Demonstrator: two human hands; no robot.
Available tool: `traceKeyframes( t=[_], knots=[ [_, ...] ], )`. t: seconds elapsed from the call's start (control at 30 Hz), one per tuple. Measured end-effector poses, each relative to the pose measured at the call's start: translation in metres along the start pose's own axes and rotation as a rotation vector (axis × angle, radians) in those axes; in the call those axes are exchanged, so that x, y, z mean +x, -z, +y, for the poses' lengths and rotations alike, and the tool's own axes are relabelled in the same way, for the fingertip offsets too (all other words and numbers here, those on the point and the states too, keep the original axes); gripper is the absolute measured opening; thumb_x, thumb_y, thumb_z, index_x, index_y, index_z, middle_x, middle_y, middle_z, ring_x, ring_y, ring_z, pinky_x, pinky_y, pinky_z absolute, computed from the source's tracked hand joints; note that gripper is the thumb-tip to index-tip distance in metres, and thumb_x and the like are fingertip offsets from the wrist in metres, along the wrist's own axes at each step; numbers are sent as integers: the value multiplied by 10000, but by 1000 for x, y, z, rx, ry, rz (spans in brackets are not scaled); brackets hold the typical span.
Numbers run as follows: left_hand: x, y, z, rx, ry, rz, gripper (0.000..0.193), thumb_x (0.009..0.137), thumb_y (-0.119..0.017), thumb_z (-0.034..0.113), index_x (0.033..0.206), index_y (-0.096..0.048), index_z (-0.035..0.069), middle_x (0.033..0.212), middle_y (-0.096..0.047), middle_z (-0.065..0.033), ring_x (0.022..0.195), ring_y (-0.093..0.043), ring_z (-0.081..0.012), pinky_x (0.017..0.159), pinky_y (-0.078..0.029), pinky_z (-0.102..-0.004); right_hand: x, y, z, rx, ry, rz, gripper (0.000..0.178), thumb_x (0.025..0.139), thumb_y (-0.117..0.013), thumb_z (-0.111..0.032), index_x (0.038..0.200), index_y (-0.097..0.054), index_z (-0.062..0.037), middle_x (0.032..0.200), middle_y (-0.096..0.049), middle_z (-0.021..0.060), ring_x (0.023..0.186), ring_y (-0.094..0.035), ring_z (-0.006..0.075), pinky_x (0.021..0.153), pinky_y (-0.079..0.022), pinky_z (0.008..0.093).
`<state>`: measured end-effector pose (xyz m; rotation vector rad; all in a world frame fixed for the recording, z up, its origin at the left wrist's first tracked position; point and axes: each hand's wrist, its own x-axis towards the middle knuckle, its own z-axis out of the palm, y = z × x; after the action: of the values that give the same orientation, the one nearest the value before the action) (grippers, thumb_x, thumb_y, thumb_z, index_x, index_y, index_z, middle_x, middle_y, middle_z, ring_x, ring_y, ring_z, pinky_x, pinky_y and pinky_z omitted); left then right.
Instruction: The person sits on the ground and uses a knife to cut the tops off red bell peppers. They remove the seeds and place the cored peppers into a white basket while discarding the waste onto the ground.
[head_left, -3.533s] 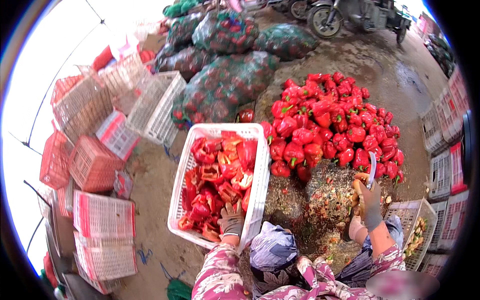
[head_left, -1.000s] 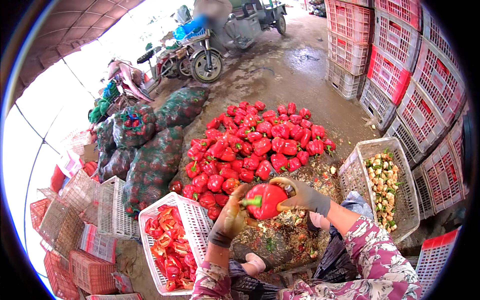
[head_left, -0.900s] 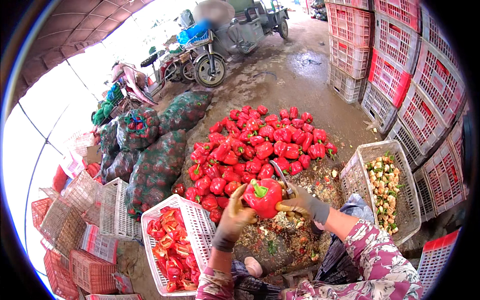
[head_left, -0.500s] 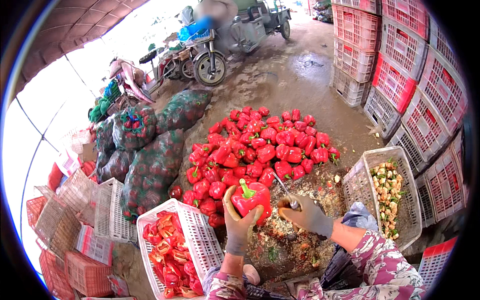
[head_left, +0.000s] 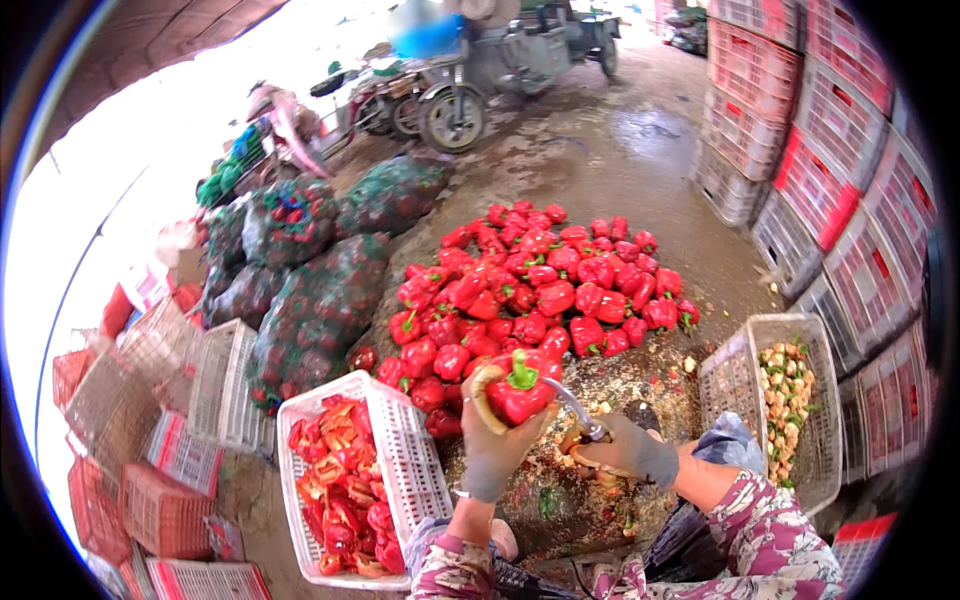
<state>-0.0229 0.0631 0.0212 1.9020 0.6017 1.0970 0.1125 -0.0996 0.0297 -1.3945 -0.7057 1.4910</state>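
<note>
Big heap of loose red bell peppers [head_left: 545, 275] on the wet concrete floor [head_left: 640, 150] straight ahead; dark mesh sacks of peppers [head_left: 320, 290] stacked against the heap's left edge. White slatted plastic crate [head_left: 415, 470] at lower left, holding cut red pepper pieces [head_left: 335, 490] — its right rim sits just beside the left forearm. Pale plastic crate with cut stems and cores [head_left: 785, 395] at right, close to the right elbow. Red and white empty crates [head_left: 840, 170] stacked along the right side, more crates piled at the far left [head_left: 130, 420]; parked three-wheeled motor vehicles [head_left: 470, 80] at the back. Wet pile of trimmings and seeds [head_left: 560, 490] lies under both hands. Left hand [head_left: 495, 440], gloved, is closed round a whole red bell pepper with green stem [head_left: 520, 385], held up over the near edge of the heap, stem toward the camera. Right hand [head_left: 625, 450], gloved, is clamped on the handle of a thin curved metal knife [head_left: 575, 408] — blade tip touching the pepper's right side.
</note>
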Motion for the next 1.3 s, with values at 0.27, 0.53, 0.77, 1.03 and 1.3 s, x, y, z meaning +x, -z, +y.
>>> traceKeyframes(
  t=[0.27,0.53,0.77,1.03,1.3],
  knots=[
    [6,6,1,116,-252,27,750,617,-931,224,1208,-492,77,1261,-548,-186,1170,-551,-391,975,-481,-480,6,-1,19,17,49,140,169,890,-580,-55,1028,-652,9,707,-630,78,473,-554,118,431,-447,266],
    [6,8,25,-409,248,44,705,685,-870,119,1246,-446,85,1203,-550,-113,1149,-567,-245,967,-501,-388,19,9,43,-205,224,35,124,904,-617,-120,985,-657,-34,681,-592,26,550,-521,77,493,-421,260],
    [4,20,-1,-738,381,222,557,762,-743,-13,1228,-451,76,1156,-507,-60,1026,-542,-159,938,-485,-340,30,5,36,-594,28,-17,164,901,-628,-183,1013,-643,-65,749,-629,66,709,-596,131,647,-481,328],
    [-6,24,3,-543,484,20,485,808,-740,-20,1209,-475,48,1123,-533,-46,1036,-545,-128,938,-469,-275,14,-1,-9,-495,501,355,537,865,-725,-255,1323,-530,-53,1124,-673,122,935,-645,187,849,-507,344],
    [-35,0,2,-282,319,-298,614,670,-882,24,1150,-498,29,1143,-500,-52,1088,-520,-150,986,-434,-294,18,7,6,-433,606,164,749,778,-742,-140,1448,-429,-23,1257,-640,150,1047,-628,142,881,-522,307]
  ],
)
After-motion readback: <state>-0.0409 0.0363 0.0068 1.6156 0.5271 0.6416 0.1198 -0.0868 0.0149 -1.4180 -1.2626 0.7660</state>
